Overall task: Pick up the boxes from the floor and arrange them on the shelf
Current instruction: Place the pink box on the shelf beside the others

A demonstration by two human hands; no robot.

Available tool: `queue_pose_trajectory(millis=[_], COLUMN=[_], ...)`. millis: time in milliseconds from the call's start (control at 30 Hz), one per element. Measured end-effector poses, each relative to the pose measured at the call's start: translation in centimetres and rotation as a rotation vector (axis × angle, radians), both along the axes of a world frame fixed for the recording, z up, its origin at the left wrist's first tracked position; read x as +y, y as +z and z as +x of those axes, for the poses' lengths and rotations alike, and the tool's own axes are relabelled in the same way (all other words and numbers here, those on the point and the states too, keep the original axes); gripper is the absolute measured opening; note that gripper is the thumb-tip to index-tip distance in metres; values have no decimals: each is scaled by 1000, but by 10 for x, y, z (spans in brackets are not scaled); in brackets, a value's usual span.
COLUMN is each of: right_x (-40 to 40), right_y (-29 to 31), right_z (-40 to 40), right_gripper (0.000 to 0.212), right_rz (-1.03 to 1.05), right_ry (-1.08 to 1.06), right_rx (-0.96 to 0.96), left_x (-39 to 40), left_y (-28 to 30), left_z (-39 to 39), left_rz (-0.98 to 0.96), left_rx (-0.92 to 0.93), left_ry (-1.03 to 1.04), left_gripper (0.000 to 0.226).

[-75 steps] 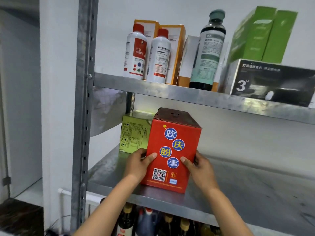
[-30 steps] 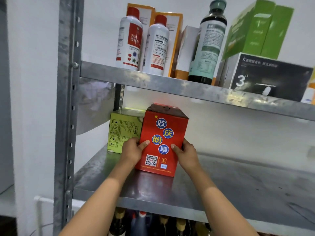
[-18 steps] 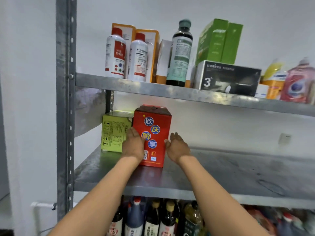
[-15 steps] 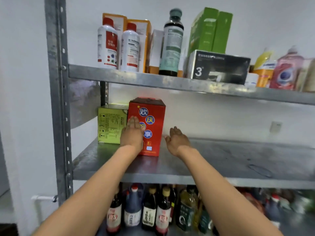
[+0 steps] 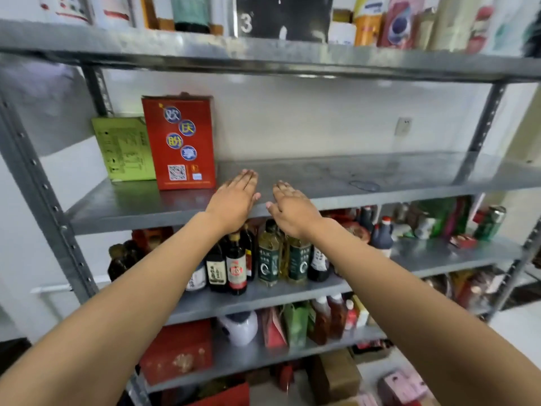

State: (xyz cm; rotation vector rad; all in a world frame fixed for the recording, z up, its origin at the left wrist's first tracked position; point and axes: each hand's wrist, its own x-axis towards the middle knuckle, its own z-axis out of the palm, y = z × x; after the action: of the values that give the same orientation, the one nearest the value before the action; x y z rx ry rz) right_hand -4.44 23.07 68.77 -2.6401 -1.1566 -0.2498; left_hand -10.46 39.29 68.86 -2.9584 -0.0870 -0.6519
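A red box (image 5: 179, 142) with blue round labels stands upright at the left of the grey metal shelf (image 5: 336, 177), touching a green box (image 5: 124, 149) on its left. My left hand (image 5: 234, 197) hovers flat with straight fingers just right of the red box, apart from it. My right hand (image 5: 291, 206) is beside it, also flat and empty, over the shelf's front edge. More boxes lie on the floor below: a brown box (image 5: 336, 373) and a pink box (image 5: 401, 386).
The shelf above holds a black box (image 5: 281, 16) and several bottles. Dark sauce and oil bottles (image 5: 263, 259) crowd the shelf below my hands. Lower still are a red case (image 5: 178, 350) and bags. Metal uprights (image 5: 44, 186) frame the rack.
Both hands let go of the red box and pulled back to the right. The box now stands against the green one. The camera has tilted down, showing lower shelves and floor.
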Motion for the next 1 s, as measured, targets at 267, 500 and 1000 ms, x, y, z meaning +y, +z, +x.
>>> queue_pose_trajectory(millis=[267, 500, 1000], right_x=[-95, -150, -323], right_y=[-90, -184, -291], right_z=[-20, -38, -62], right_gripper=[61, 60, 58], right_rz=[-36, -54, -88], right_ry=[-17, -57, -509], right_rx=[144, 276, 583], left_x=[-71, -140, -300], left_y=[-74, -152, -264], left_z=[-17, -23, 16], left_rz=[14, -69, -158], left_rx=[144, 313, 637], left_ry=[-116, -193, -374], left_gripper=[56, 57, 56])
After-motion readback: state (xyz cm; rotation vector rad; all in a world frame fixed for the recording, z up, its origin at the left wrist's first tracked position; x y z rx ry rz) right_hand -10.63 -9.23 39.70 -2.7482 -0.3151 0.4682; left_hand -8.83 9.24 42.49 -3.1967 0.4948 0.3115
